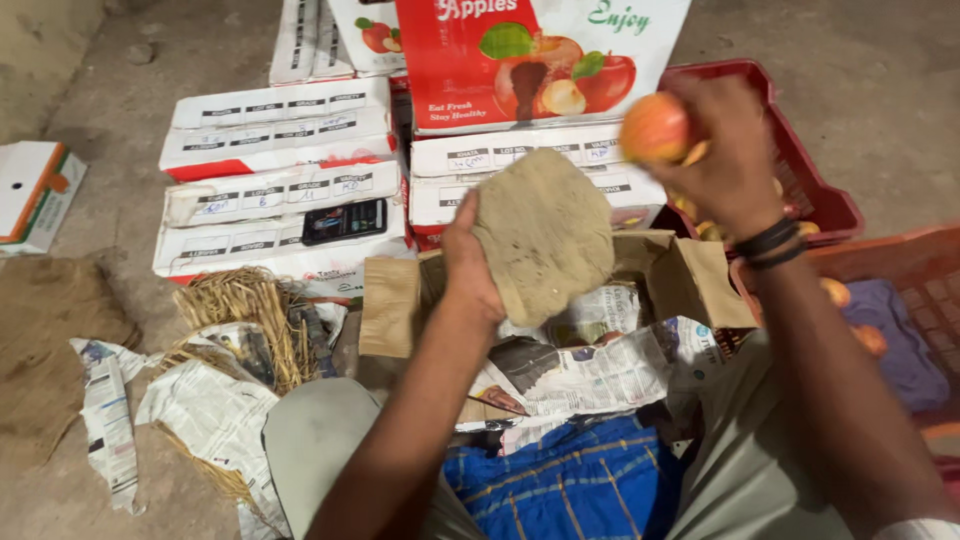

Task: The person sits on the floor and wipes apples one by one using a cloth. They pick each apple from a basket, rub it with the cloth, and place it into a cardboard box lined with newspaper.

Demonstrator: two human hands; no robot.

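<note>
Nearest me lies a blue checked cloth with yellow stripes (560, 485) across my lap, between my knees in grey trousers. Just beyond it, crumpled newspaper sheets (600, 375) spill out of an open brown cardboard box (690, 275) on the floor.

My left hand (470, 265) is raised over that box, fingers closed on the left edge of a rough, flat, tan fibre pad (545, 235), which I hold upright and slightly tilted. My right hand (725, 150), with dark bands at the wrist, is higher and further right, closed around a round red-orange apple (655, 128); the apple sits just right of the pad's top, apart from it.

To the near left, a bundle of dry straw (250, 320) rests on more newspaper on the concrete floor (880, 60). To the right sits an orange plastic crate (900, 270) with a purple sheet inside, and beyond it a dark red plastic crate (810, 190) holding more apples.

Further off, white cardboard cartons with label strips (280, 165) are stacked flat, a black phone-like device (345, 220) lying on one. Farthest stands a red and white carton printed with apples (540, 60).
</note>
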